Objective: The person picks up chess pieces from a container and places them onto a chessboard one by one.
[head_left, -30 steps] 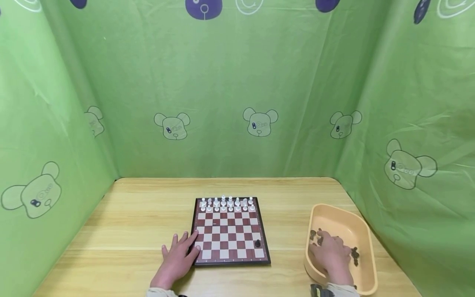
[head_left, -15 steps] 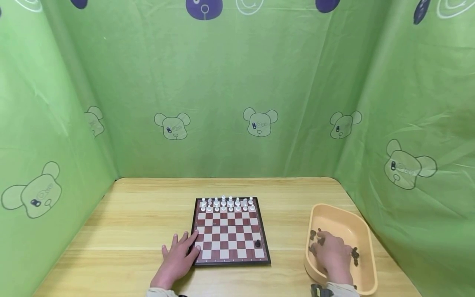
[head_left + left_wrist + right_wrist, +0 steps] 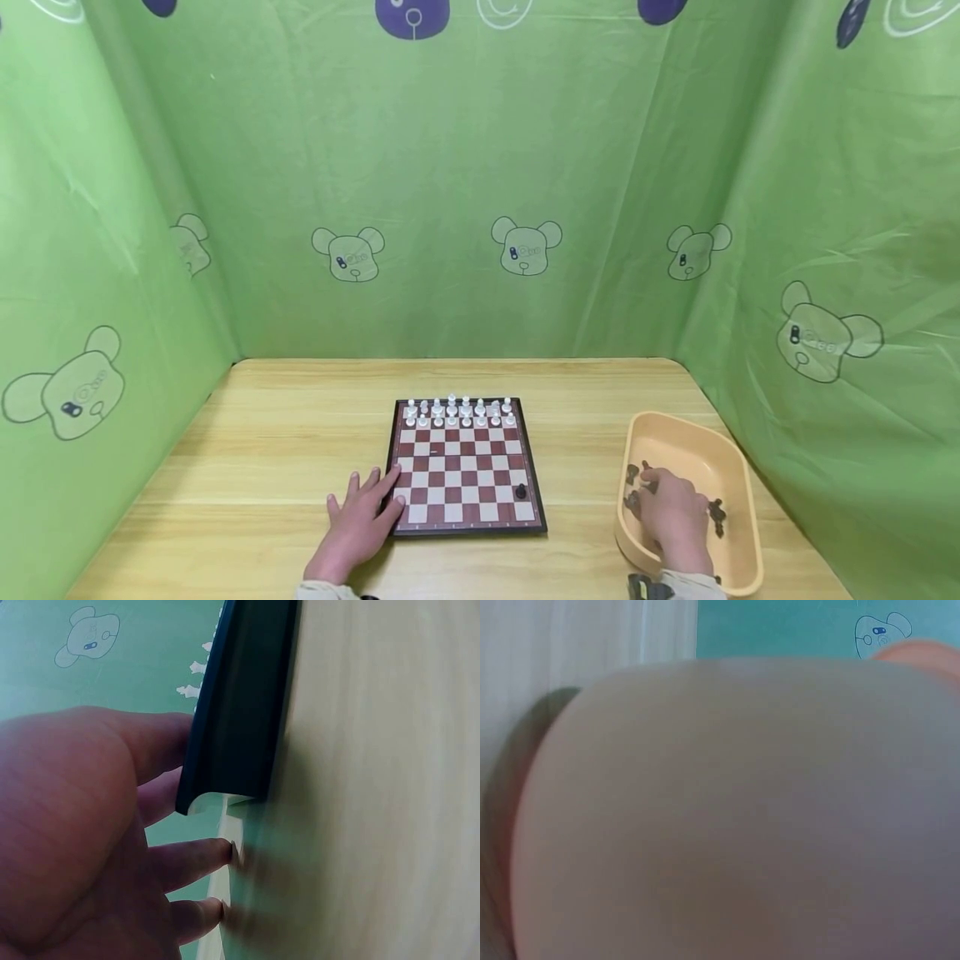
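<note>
A red-and-white chessboard [image 3: 460,467] with a black rim lies flat on the table. White chess pieces [image 3: 452,410] fill its two far rows, and a lone black chess piece [image 3: 521,492] stands near the right side. My left hand [image 3: 358,523] rests at the board's left edge with spread fingers; in the left wrist view, two fingertips [image 3: 219,851] reach the tabletop beside the dark board edge [image 3: 240,697]. My right hand [image 3: 675,521] is inside an orange tub [image 3: 731,454], fingers bent down among black chess pieces [image 3: 717,518]. Its fingertips are hidden, so any grip is unclear.
The tub's wall [image 3: 742,787] fills most of the right wrist view, blurred. Wooden tabletop [image 3: 577,450] lies between board and tub. Green curtains [image 3: 450,308] with bear faces stand behind and at both sides.
My right hand's fingers have bent further down and drawn together inside the tub. The left hand and the chessboard stay where they were.
</note>
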`<move>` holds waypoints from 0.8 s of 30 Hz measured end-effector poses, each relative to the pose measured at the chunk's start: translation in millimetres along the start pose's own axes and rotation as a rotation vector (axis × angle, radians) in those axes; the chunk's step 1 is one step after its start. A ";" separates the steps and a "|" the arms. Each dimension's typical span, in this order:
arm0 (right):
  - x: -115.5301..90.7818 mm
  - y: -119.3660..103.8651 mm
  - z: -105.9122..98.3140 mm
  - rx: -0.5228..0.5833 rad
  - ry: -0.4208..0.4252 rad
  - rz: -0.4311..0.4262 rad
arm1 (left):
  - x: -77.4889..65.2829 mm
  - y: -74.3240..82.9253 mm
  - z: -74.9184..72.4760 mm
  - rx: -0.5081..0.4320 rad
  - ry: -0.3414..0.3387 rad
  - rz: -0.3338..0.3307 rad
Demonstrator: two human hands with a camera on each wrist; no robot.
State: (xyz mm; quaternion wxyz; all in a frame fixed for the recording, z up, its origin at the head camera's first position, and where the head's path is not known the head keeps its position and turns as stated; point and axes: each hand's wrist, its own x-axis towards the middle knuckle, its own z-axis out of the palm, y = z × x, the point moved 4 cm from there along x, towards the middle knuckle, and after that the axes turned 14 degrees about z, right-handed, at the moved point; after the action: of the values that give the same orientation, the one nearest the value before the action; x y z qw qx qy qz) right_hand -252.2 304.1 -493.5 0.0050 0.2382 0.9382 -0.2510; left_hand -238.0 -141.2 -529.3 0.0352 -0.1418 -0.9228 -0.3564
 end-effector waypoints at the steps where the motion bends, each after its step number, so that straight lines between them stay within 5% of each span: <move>1: -0.1 0.1 -0.1 0.008 -0.003 0.005 | 0.0 -0.1 0.0 0.001 0.000 0.000; 24: 2.7 2.9 3.8 0.122 -0.117 0.076 | 0.6 0.3 0.1 0.007 -0.003 -0.002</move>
State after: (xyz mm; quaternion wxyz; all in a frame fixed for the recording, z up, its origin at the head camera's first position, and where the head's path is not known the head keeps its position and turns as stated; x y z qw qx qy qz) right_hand -253.7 305.7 -498.6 0.0550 0.2584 0.9095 -0.3210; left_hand -238.5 -140.7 -529.0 0.0339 -0.1412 -0.9243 -0.3530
